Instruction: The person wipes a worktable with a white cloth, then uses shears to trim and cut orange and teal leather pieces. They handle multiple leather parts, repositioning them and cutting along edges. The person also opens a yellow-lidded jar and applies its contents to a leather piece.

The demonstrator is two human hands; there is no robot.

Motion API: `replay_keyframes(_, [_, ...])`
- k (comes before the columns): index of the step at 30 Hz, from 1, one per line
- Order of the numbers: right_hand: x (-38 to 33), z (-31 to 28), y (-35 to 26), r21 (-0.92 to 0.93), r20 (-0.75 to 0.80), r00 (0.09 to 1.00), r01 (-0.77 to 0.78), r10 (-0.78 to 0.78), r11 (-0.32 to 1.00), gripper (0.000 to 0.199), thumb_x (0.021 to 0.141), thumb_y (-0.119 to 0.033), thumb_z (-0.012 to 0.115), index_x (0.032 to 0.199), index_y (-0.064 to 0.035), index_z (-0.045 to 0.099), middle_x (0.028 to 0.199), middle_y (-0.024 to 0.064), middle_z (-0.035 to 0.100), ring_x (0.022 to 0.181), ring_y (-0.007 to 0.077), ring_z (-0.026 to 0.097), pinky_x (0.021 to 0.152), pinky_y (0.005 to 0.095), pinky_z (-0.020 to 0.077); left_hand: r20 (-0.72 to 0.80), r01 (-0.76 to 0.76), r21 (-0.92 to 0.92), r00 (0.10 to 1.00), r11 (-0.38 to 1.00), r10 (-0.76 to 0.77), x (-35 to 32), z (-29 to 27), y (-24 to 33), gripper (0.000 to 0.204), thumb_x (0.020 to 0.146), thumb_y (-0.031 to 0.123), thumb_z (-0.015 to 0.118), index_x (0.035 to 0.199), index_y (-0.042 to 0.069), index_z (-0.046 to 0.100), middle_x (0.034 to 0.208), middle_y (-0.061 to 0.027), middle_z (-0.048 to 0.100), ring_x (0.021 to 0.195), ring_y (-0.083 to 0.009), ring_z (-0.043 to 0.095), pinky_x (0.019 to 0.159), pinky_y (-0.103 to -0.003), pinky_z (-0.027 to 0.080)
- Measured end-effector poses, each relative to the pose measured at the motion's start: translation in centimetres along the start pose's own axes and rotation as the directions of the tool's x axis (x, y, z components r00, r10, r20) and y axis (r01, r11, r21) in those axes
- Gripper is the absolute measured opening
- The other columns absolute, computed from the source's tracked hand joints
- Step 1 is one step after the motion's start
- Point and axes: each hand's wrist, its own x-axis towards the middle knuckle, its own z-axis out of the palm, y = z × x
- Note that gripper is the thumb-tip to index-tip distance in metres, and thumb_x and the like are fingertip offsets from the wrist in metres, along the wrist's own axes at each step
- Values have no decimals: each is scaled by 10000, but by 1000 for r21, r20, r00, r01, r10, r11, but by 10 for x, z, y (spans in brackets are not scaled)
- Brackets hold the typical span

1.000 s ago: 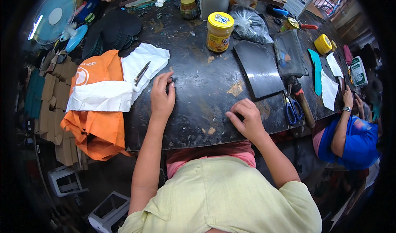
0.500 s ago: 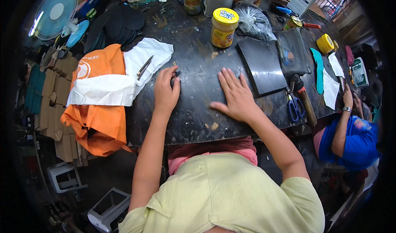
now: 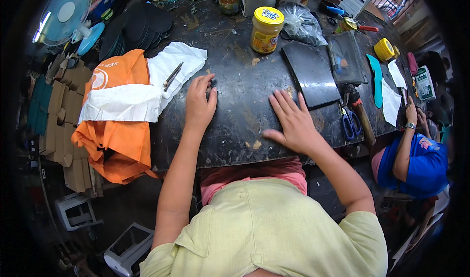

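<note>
My left hand [image 3: 200,100] rests on the dark worktable [image 3: 230,125], its fingers loosely bent and the thumb apart from them. I see nothing clearly held in it; a small dark patch shows between thumb and fingers. To its left lie a white cloth [image 3: 183,56] with two thin metal tools [image 3: 173,76] on it, and an orange bag [image 3: 115,144]. My right hand [image 3: 293,121] lies palm down and flat, fingers stretched out and holding nothing. Just beyond it is a shiny black sheet [image 3: 313,76]. A jar with a yellow lid [image 3: 266,32] stands farther back.
Blue-handled scissors [image 3: 348,126] and a hammer [image 3: 363,118] lie at the right edge. Black sole-shaped pieces [image 3: 137,29] and a fan [image 3: 66,13] are at the far left. At the right sits a person in a blue shirt [image 3: 423,164]. Stools [image 3: 129,247] stand lower left.
My right hand has slid to the right and slightly nearer me, still flat. My left hand has shifted slightly right. The view has tilted a little.
</note>
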Motion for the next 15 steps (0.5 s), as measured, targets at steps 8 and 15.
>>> replay_keyframes(8, [46, 19, -17, 11, -46, 995, 89, -88, 996, 1062, 949, -744, 505, 1600, 72, 309, 1679, 247, 313, 1590, 352, 255, 1279, 559, 178, -14, 6, -56, 1000, 998, -7, -3, -4, 0, 359, 912, -7, 650, 1270, 14, 652, 1178, -173, 663, 1028, -318, 678, 928, -403, 538])
replay_keyframes(15, [-95, -23, -43, 124, 374, 873, 288, -314, 950, 850, 1014, -602, 527, 1640, -63, 325, 1704, 131, 326, 1599, 270, 255, 1292, 547, 132, -14, 13, -60, 1000, 998, -14, -2, -2, -3, 352, 912, -10, 647, 1263, 7, 657, 1176, -169, 669, 1026, -308, 686, 931, -398, 538])
